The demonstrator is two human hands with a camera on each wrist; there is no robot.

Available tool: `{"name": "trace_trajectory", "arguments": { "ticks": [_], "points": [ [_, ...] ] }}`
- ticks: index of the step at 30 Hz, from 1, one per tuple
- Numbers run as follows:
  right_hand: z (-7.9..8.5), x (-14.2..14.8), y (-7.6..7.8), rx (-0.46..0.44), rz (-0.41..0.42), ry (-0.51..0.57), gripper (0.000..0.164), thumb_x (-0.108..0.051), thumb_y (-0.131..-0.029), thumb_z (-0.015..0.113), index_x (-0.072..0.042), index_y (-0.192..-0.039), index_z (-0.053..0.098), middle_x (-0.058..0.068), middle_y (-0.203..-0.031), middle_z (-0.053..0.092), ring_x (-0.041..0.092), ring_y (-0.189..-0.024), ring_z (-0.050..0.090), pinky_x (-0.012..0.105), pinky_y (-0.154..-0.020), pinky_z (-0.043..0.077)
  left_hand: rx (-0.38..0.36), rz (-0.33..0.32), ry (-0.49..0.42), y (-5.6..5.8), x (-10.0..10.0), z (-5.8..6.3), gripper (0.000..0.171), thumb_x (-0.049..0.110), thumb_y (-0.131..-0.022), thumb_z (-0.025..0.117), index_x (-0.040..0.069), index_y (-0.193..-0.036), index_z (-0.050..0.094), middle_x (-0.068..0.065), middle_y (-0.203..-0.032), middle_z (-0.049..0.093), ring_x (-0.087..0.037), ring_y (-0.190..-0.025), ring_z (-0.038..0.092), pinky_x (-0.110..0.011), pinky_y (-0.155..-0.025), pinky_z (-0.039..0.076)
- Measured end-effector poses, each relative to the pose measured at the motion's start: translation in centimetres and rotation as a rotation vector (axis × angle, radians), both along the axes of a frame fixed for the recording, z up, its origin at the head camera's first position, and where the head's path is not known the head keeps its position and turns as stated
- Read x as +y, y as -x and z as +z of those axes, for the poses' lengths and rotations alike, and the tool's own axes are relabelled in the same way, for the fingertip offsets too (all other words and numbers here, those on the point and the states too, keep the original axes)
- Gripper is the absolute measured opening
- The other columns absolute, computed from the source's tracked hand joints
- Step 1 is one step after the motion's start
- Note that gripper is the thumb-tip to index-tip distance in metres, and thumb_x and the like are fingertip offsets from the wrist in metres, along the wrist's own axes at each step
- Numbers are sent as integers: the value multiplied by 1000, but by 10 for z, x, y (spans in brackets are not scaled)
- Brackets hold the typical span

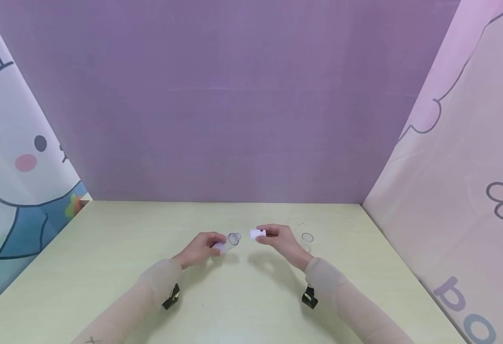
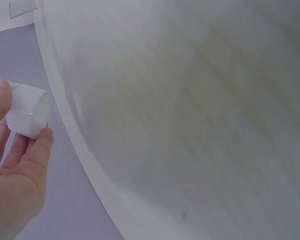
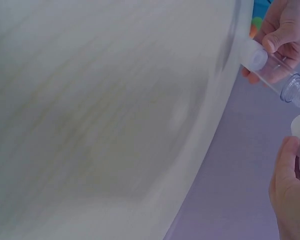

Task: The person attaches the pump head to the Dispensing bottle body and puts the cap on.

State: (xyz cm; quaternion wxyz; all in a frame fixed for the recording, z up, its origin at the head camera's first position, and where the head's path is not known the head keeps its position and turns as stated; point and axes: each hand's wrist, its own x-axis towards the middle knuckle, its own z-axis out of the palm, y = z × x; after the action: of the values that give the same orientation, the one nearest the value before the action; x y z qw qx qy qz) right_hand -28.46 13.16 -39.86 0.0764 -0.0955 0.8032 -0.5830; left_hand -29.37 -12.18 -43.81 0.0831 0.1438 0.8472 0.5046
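Pale yellow, wood-like table (image 1: pixel 230 310), its far edge meeting a purple panel (image 1: pixel 234 105); both side edges run forward beside printed cloths, while the near edge lies outside the head view. The left hand (image 1: pixel 200 248) holds a clear bottle (image 3: pixel 291 89) by its white end, fingers curled round it, the threaded neck leaning toward the right hand (image 1: pixel 283 239). That hand pinches a white cylindrical piece (image 1: pixel 257 233), fingers narrowed on it, its free end facing the neck. A small gap separates the two, so neither touches the other. Both are raised above the table, with shadows falling below, roughly midway between the side edges and nearer the far edge than the bottom of the view. Just beyond the right hand, toward the right edge, stands or lies a small dark-rimmed transparent thing (image 1: pixel 307 237); its full shape is too faint to tell. Both side edges are well apart from the hands.
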Motion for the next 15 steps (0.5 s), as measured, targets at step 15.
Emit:
{"name": "trace_trajectory", "arguments": {
  "ticks": [15],
  "points": [
    [6,-10,-6,22,25,-10,36,-16,-81,69,-6,-115,62,7,-100,63,13,-86,56,36,-85,49,-2,-20,-21,-1,5,0,31,-3,-83,60,-1,-114,60,-18,-123,57,-33,-116,51,-41,-92,47]
  ]
}}
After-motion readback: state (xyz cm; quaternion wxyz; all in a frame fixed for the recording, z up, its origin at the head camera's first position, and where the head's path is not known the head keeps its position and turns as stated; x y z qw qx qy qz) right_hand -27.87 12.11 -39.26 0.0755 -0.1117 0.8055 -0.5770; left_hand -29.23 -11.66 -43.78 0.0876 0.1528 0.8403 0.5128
